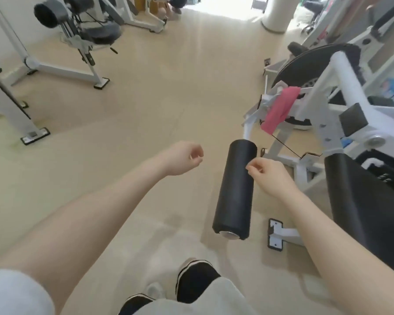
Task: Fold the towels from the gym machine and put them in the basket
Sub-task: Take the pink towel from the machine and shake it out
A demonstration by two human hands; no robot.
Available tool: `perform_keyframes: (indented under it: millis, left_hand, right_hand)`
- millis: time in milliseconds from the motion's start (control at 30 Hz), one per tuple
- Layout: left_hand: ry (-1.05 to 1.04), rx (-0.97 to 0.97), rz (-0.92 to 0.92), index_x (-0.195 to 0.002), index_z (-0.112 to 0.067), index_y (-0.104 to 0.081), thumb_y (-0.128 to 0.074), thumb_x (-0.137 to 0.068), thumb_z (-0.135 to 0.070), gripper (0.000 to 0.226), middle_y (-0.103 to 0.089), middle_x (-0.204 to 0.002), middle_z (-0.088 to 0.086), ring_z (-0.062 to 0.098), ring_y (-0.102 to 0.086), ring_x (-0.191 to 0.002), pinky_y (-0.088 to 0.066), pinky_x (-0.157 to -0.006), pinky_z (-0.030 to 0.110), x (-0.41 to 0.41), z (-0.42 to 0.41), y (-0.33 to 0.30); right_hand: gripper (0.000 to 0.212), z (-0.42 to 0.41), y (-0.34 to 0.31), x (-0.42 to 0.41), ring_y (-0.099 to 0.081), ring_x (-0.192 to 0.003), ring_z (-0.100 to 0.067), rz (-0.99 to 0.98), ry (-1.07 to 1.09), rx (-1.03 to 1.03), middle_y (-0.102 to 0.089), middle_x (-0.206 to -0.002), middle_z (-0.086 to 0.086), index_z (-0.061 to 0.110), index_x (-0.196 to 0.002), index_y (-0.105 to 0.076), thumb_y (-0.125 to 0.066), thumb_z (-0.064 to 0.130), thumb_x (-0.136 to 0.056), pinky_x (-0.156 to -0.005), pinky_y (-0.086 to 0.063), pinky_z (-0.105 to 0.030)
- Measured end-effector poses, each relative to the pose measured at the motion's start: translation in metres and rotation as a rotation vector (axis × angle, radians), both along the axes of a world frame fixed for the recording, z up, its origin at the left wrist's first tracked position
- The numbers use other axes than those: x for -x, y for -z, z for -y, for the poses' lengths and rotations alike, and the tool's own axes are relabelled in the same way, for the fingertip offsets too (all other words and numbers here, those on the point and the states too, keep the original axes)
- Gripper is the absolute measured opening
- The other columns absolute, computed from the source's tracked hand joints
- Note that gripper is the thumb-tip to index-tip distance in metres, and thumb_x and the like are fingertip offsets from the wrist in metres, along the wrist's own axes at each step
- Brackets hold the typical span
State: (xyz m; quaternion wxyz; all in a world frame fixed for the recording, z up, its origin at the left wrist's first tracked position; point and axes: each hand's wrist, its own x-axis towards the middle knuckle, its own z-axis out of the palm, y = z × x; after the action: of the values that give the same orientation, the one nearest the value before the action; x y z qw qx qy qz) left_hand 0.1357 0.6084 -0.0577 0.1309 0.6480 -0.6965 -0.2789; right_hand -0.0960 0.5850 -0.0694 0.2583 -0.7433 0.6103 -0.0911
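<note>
- Pink towel [278, 110] draped over white frame bar of gym machine [341, 92], right side of view; lower end hangs toward floor, upper end up by bar near dark weight plate [305, 67].
- Not touched by either hand; well apart from both, beyond far end of black foam roller [236, 192].
- Right hand [271, 176] just above/beside roller, near its far half; fingers loosely curled, thumb and fingertip close together, holding nothing visible. Contact w/ roller: cannot tell.
- Left hand [182, 159] out over bare floor, left of roller, apart from it; fingers loosely curled, holding nothing.
- Both forearms bare, stretched fwd from bottom corners; pale sleeve [14, 292] at lower left.
- Roller sticks out from machine toward camera, metal end cap at near end; white bracket foot [275, 235] on floor just beside it.
- Black padded seat section [362, 201] at right edge, partly behind right forearm.
- Thin black cable [284, 146] runs diagonally under towel.
- Dark shoe w/ white trim [196, 278] and light garment at bottom centre.
- Beige floor [157, 98] through mid view.
- Other white-framed gym equipment [73, 42] upper left, black pads on it; white column [275, 14] top right of centre; bright glare beyond.
</note>
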Motion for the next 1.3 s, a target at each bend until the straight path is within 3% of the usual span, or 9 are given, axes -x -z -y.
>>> perform_keyframes:
  millis: [267,400,533,633,767,967,1067,1200,1300]
  left_hand:
    - [0.2,0.005,-0.043,-0.114,-0.012,-0.059,-0.048,-0.093,-0.02,0.025,-0.062,-0.108,0.004,0.016,-0.055,-0.089,-0.038,-0.079,0.021,-0.038,0.149,0.007]
    - [0.292,-0.009,-0.076,-0.113,-0.011,-0.059,-0.049,-0.093,-0.019,0.024,-0.061,-0.108,0.005,0.015,-0.053,-0.088,-0.039,-0.08,0.02,-0.031,0.252,0.006]
    - [0.339,-0.039,-0.155,-0.109,-0.011,-0.06,-0.049,-0.092,-0.017,0.021,-0.06,-0.099,0.002,0.016,-0.054,-0.086,-0.04,-0.077,0.022,-0.007,0.362,-0.007]
    - [0.372,-0.067,-0.234,-0.102,-0.015,-0.061,-0.049,-0.091,-0.014,0.016,-0.059,-0.091,-0.001,0.017,-0.057,-0.082,-0.04,-0.07,0.023,0.01,0.426,-0.011]
    - [0.418,-0.135,-0.258,-0.091,-0.022,-0.058,-0.048,-0.09,-0.013,0.014,-0.062,-0.086,-0.007,0.015,-0.063,-0.078,-0.044,-0.06,0.02,0.026,0.5,-0.005]
    - [0.415,-0.046,-0.278,-0.083,-0.013,-0.061,-0.044,-0.087,-0.007,0.019,-0.065,-0.076,0.002,0.02,-0.061,-0.072,-0.044,-0.058,0.024,0.072,0.618,0.012]
    - [0.498,-0.068,-0.272,-0.084,-0.014,-0.062,-0.044,-0.086,-0.007,0.02,-0.068,-0.082,0.005,0.018,-0.062,-0.072,-0.04,-0.055,0.02,0.099,0.674,0.014]
    - [0.744,-0.103,-0.12,-0.092,-0.015,-0.063,-0.042,-0.089,-0.011,0.021,-0.068,-0.092,0.004,0.019,-0.062,-0.087,-0.043,-0.067,0.025,0.125,0.737,0.018]
    - [0.833,-0.13,-0.089,-0.094,-0.016,-0.063,-0.041,-0.091,-0.014,0.022,-0.066,-0.089,0.0,0.018,-0.062,-0.088,-0.045,-0.072,0.026,0.132,0.775,0.023]
  right_hand:
    - [0.03,0.132,0.018,-0.041,-0.059,-0.094,-0.028,-0.019,0.176,-0.113,-0.064,-0.104,-0.01,0.005,-0.102,-0.061,-0.035,0.017,-0.095,-0.079,-0.045,-0.034]
    - [0.028,0.234,0.015,-0.041,-0.053,-0.076,-0.029,-0.039,0.26,-0.116,-0.06,-0.09,-0.019,-0.002,-0.085,-0.054,-0.036,0.018,-0.094,-0.062,-0.04,-0.032]
    - [0.026,0.323,0.005,-0.027,-0.058,-0.092,-0.029,0.025,0.398,-0.097,-0.062,-0.105,-0.015,0.004,-0.101,-0.058,-0.039,0.02,-0.095,-0.072,-0.046,-0.036]
    - [0.033,0.375,0.001,-0.022,-0.057,-0.104,-0.029,0.231,0.585,-0.129,-0.056,-0.112,-0.011,0.009,-0.127,-0.043,-0.04,0.024,-0.097,-0.086,-0.047,-0.041]
    - [0.043,0.448,0.008,-0.01,-0.058,-0.082,-0.02,0.726,0.954,-0.155,-0.052,-0.108,-0.012,0.009,-0.136,-0.029,-0.037,0.03,-0.099,-0.086,-0.049,-0.041]
    - [0.046,0.524,0.047,0.023,-0.045,-0.119,-0.03,0.224,0.922,0.049,-0.038,-0.137,-0.012,0.011,-0.138,-0.031,-0.039,0.031,-0.098,-0.089,-0.037,-0.035]
    - [0.052,0.56,0.07,0.043,-0.043,-0.124,-0.032,0.256,1.061,-0.027,-0.039,-0.14,-0.011,0.014,-0.141,-0.025,-0.039,0.037,-0.097,-0.095,-0.037,-0.039]
    - [0.066,0.605,0.096,0.055,-0.044,-0.123,-0.034,0.314,1.289,-0.247,-0.042,-0.138,-0.018,0.011,-0.147,-0.009,-0.044,0.031,-0.095,-0.099,-0.039,-0.041]
    - [0.063,0.625,0.108,0.05,-0.042,-0.123,-0.038,0.203,1.393,-0.108,-0.043,-0.134,-0.021,0.005,-0.14,-0.022,-0.052,0.029,-0.091,-0.096,-0.038,-0.042]
